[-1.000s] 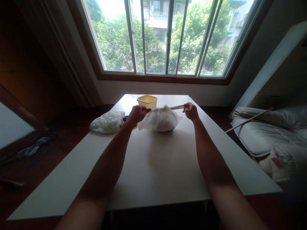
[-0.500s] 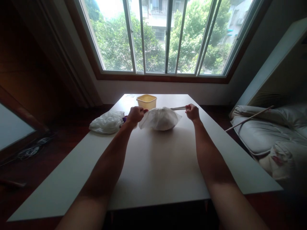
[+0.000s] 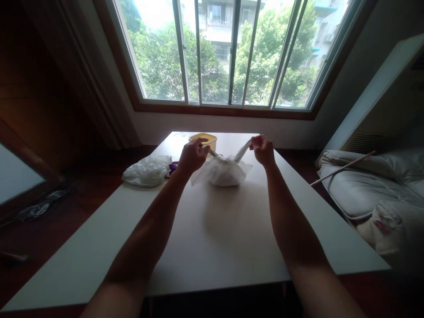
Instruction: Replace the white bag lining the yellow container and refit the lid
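A full white bag [image 3: 227, 172], gathered at its top, stands on the white table [image 3: 228, 238] between my hands. My left hand [image 3: 194, 154], at the bag's upper left, pinches the end of one short strip of it. On the other side, my right hand [image 3: 262, 148] is closed on a longer strip, pulled up and to the right. What the bag contains is hidden. Just behind my left hand is a yellow open container [image 3: 212, 140], partly covered by it.
A crumpled white plastic bag [image 3: 147, 171] lies at the table's left edge, with a small purple item [image 3: 172, 168] beside it. A cushioned seat [image 3: 351, 190] with a thin stick [image 3: 344, 168] is at the right. The window is beyond the table.
Both strips now angle upward from the bag's top; the right one was nearly level before. My left hand's fingers have lifted and loosened, and my right hand has risen and shifted slightly left.
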### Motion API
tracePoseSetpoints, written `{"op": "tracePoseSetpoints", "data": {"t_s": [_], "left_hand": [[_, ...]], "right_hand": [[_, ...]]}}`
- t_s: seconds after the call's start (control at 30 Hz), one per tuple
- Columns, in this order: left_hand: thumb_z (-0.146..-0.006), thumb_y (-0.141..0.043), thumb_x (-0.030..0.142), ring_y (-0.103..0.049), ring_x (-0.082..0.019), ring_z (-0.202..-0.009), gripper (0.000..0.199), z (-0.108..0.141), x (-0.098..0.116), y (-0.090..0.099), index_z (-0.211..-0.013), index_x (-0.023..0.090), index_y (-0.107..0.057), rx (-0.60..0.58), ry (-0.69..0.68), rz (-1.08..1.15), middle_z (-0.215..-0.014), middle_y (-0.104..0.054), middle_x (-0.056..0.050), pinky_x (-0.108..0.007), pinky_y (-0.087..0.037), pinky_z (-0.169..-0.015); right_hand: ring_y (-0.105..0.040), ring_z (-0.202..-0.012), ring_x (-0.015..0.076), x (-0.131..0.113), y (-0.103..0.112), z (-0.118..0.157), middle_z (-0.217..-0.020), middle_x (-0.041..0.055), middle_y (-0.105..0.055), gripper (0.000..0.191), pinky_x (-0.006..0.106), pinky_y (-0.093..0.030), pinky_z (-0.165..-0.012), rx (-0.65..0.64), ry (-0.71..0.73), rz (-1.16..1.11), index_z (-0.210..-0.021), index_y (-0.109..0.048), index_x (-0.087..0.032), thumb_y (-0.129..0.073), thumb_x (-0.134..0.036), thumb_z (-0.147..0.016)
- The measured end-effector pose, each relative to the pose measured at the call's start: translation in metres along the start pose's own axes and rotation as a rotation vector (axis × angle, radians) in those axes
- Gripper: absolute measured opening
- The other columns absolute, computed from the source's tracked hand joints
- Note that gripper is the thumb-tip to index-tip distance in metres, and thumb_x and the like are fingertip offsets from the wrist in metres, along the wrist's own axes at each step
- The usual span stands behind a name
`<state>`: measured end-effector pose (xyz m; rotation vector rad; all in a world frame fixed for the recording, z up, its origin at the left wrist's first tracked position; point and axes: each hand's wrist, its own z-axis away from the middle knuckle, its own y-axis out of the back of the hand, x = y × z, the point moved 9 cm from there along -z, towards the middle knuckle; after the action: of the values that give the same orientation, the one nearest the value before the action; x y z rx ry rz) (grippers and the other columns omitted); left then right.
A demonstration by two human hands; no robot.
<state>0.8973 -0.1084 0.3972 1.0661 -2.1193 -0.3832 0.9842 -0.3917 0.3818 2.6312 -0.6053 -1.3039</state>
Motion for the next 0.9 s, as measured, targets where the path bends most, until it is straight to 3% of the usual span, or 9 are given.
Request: {"op": "tracePoseSetpoints", "data": {"t_s": [0.1,0.2,0.33,0.43,0.57,0.63,0.73,0.8,0.9], "left_hand": [[-0.085,-0.068,0.037,-0.064,-0.022,-0.093,0.042,0.004,0.026,-0.001,-0.121,0.016,-0.066,0.010,-0.120,0.030,-0.105,-0.069,-0.009,-0.034,-0.050,-0.087],[-0.082,-0.073,0.044,-0.064,-0.024,-0.102,0.055,0.009,0.038,-0.009,-0.128,0.016,-0.062,-0.044,-0.163,0.075,-0.114,-0.068,-0.011,-0.036,-0.050,-0.091],[-0.082,-0.072,0.049,-0.066,-0.020,-0.087,0.067,0.014,0.042,-0.025,-0.138,0.016,-0.055,-0.179,-0.117,0.161,-0.118,-0.070,-0.013,-0.033,-0.050,-0.084],[-0.088,-0.064,0.050,-0.064,-0.018,-0.075,0.053,0.016,0.042,-0.032,-0.126,0.013,-0.065,-0.240,-0.096,0.191,-0.103,-0.074,-0.012,-0.028,-0.047,-0.071],[-0.093,-0.055,0.046,-0.058,-0.016,-0.063,0.041,0.013,0.031,-0.032,-0.093,0.010,-0.074,-0.224,-0.044,0.120,-0.075,-0.071,-0.008,-0.027,-0.040,-0.060],[-0.093,-0.055,0.043,-0.056,-0.015,-0.061,0.038,0.011,0.026,-0.029,-0.086,0.010,-0.074,-0.203,-0.011,0.101,-0.070,-0.070,-0.006,-0.027,-0.039,-0.061],[-0.092,-0.055,0.038,-0.057,-0.015,-0.063,0.033,0.010,0.022,-0.026,-0.083,0.011,-0.073,-0.190,0.010,0.115,-0.070,-0.070,-0.005,-0.026,-0.041,-0.063],[-0.092,-0.056,0.037,-0.058,-0.016,-0.066,0.032,0.009,0.021,-0.025,-0.087,0.012,-0.074,-0.184,0.019,0.131,-0.073,-0.071,-0.006,-0.027,-0.043,-0.065],[-0.091,-0.058,0.035,-0.063,-0.018,-0.073,0.029,0.007,0.019,-0.021,-0.093,0.012,-0.076,-0.168,0.036,0.162,-0.082,-0.074,-0.007,-0.027,-0.046,-0.071]], "right_hand": [[-0.069,-0.080,0.0199,-0.037,-0.013,0.008,-0.082,0.0055,-0.070,0.026,0.035,-0.055,-0.082,-0.088,0.099,-0.093,-0.087,-0.060,-0.020,-0.058,-0.045,-0.091],[-0.071,-0.087,0.0217,-0.069,-0.028,0.022,-0.088,0.0061,-0.072,0.027,0.039,-0.056,-0.087,-0.203,0.201,-0.182,-0.089,-0.063,-0.020,-0.062,-0.047,-0.089],[-0.071,-0.091,0.0232,-0.101,-0.047,0.044,-0.093,0.0060,-0.074,0.027,0.042,-0.055,-0.091,-0.354,0.306,-0.231,-0.092,-0.069,-0.021,-0.065,-0.048,-0.089],[-0.071,-0.094,0.0227,-0.114,-0.063,0.058,-0.097,0.0053,-0.075,0.029,0.040,-0.055,-0.089,-0.497,0.358,-0.242,-0.097,-0.072,-0.022,-0.060,-0.048,-0.093],[-0.070,-0.099,0.0224,-0.105,-0.068,0.056,-0.106,0.0073,-0.074,0.036,0.038,-0.055,-0.089,-0.467,0.346,-0.234,-0.114,-0.068,-0.022,-0.062,-0.049,-0.091],[-0.069,-0.102,0.0234,-0.093,-0.069,0.053,-0.111,0.0093,-0.072,0.051,0.040,-0.055,-0.091,-0.435,0.325,-0.208,-0.126,-0.062,-0.022,-0.070,-0.050,-0.085],[-0.066,-0.109,0.0263,-0.072,-0.087,0.059,-0.122,0.0112,-0.069,0.074,0.040,-0.053,-0.091,-0.560,0.304,-0.111,-0.135,-0.056,-0.022,-0.081,-0.051,-0.072],[-0.066,-0.102,0.0262,-0.055,-0.102,0.067,-0.117,0.0096,-0.071,0.070,0.037,-0.053,-0.086,-0.644,0.275,-0.016,-0.129,-0.061,-0.022,-0.082,-0.051,-0.069],[-0.066,-0.081,0.0212,-0.030,-0.119,0.075,-0.094,0.0039,-0.073,0.045,0.029,-0.049,-0.071,-0.691,0.225,0.119,-0.106,-0.070,-0.020,-0.079,-0.048,-0.072]]}}
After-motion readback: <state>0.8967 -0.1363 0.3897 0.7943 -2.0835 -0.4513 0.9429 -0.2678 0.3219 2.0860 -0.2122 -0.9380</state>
